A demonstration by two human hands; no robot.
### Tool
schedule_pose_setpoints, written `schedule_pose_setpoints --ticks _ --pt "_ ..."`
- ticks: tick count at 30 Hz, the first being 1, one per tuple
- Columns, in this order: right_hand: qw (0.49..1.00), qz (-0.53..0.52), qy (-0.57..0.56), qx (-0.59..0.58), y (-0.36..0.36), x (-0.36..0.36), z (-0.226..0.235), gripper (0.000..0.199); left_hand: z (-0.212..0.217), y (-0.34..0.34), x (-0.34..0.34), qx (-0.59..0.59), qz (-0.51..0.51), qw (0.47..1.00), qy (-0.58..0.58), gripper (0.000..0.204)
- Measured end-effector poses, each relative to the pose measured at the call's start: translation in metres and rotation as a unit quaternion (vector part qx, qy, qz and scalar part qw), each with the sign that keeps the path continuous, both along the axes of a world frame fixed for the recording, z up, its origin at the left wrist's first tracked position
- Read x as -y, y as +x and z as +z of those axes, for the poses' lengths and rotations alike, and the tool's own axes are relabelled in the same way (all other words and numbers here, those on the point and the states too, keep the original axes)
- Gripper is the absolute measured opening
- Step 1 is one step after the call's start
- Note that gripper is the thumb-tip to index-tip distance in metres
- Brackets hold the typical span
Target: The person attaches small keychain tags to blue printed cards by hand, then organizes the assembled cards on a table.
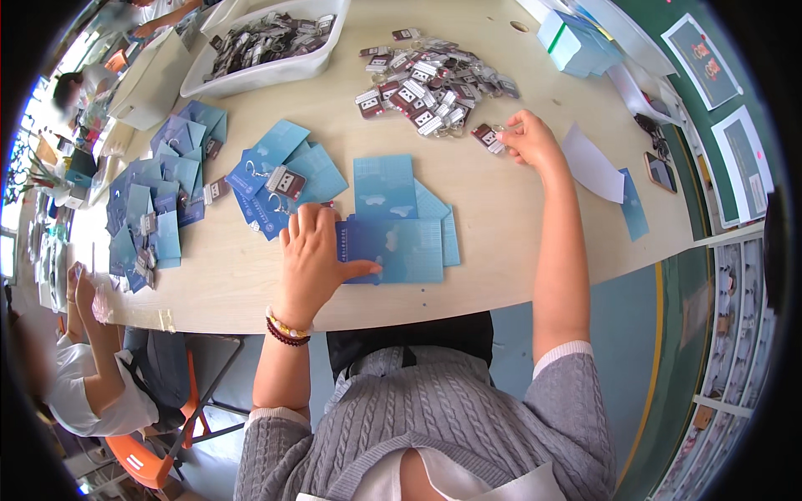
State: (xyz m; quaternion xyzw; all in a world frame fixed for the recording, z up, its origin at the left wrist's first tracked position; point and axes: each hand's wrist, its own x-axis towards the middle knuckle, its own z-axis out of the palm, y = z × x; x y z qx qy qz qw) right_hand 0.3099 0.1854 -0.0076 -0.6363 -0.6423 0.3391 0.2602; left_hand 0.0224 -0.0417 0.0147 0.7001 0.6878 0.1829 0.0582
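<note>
One keychain pinched by right hand; left hand flat on blue card

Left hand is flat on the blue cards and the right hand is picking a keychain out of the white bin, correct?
Not quite. The head view shows the right hand pinching a keychain at the edge of the loose pile on the table, not in the white bin. The left hand is indeed flat on the blue cards.
</note>
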Motion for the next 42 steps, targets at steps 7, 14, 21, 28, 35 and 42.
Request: schedule_pose_setpoints --ticks 7,14,21,28,35,42 --pt "0.992 0.041 -0.072 0.098 -0.005 -0.006 0.013 0.017 0.001 -0.006 0.012 0.429 0.014 0.902 -0.051 0.034" --pt "0.897 0.124 0.272 0.326 -0.006 -0.003 0.001 0.008 0.005 0.005 0.017 0.549 0.086 0.831 -0.019 0.014" --pt "0.983 0.105 0.113 -0.1 0.003 0.002 0.008 0.004 -0.006 0.001 0.016 0.44 0.092 0.892 0.042 0.017" --pt "0.898 0.169 0.085 -0.398 -0.029 0.038 0.03 0.006 0.0 0.011 0.012 0.538 0.049 0.842 0.011 0.029" --pt "0.861 0.367 -0.093 -0.34 -0.083 0.131 0.059 0.008 -0.006 0.013 0.011 0.581 0.017 0.814 -0.019 0.033" --pt "0.85 0.38 -0.163 -0.327 -0.103 0.154 0.05 0.02 0.011 0.019 0.015 0.721 -0.048 0.69 -0.043 0.035"
